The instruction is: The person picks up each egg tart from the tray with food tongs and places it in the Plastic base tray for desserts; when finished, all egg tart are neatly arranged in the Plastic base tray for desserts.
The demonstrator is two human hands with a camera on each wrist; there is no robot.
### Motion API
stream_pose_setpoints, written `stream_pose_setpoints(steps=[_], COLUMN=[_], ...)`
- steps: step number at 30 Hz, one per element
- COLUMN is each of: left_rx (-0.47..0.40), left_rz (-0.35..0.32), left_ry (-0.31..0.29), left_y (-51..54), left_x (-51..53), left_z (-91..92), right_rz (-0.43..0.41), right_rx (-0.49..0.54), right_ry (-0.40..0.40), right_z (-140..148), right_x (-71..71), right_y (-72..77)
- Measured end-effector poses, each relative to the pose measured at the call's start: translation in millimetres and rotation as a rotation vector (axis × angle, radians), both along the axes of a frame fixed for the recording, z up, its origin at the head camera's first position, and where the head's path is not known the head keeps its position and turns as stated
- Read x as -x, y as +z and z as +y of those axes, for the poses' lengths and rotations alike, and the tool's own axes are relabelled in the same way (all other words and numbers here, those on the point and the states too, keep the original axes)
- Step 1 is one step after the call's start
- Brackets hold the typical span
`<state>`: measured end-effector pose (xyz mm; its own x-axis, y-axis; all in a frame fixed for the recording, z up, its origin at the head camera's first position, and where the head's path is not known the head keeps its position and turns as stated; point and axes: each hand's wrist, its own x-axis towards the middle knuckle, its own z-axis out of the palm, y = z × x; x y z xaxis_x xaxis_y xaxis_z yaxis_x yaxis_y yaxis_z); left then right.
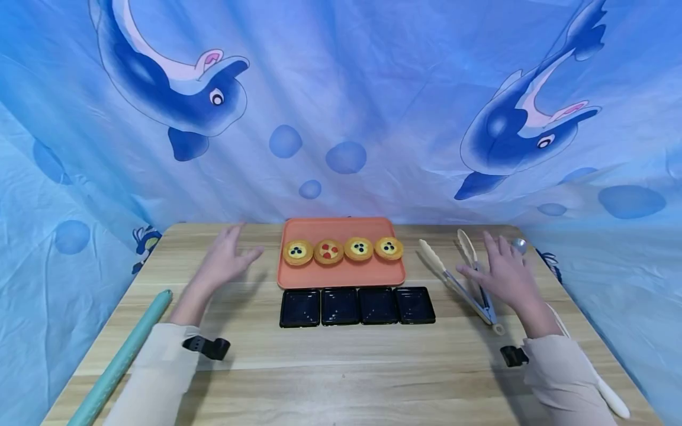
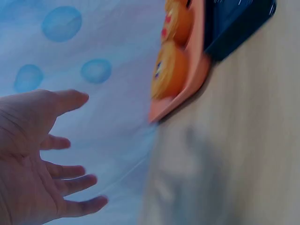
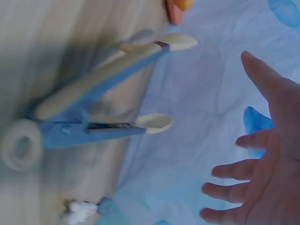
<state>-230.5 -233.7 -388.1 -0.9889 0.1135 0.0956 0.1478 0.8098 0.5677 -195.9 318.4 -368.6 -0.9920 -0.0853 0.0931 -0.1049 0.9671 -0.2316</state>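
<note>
Four tarts (image 1: 328,251) sit in a row on an orange tray (image 1: 341,278), black dishes (image 1: 341,306) along its near edge, tongs (image 3: 98,84) splayed to its right. Both hands hang released and empty, the left hand (image 1: 226,254) left of the tray, the right hand (image 1: 503,272) beyond the tongs. Handling appears not yet begun; gripping the tongs would require lowering the right hand.

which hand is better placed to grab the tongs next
Likely the right hand: it hovers close to the tongs, holding nothing, while the left hand is across the tray from them.
</note>
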Motion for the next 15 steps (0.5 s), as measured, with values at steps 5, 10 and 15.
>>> stream_pose_setpoints(steps=[5, 10, 15], left_rx=[-0.250, -0.414, -0.530], left_rz=[-0.111, -0.215, -0.280], left_ry=[0.024, 0.062, 0.133], left_y=[-29.3, -52.7, -62.9], left_x=[8.1, 13.7, 14.2], left_z=[20.9, 38.7, 48.0], right_rz=[-0.087, -0.151, -0.213], right_rx=[0.012, 0.062, 0.139], right_ry=[-0.004, -0.048, -0.134], right_z=[0.7, 0.0, 1.2], right_x=[0.2, 3.0, 8.6], right_y=[-16.5, -32.0, -39.9])
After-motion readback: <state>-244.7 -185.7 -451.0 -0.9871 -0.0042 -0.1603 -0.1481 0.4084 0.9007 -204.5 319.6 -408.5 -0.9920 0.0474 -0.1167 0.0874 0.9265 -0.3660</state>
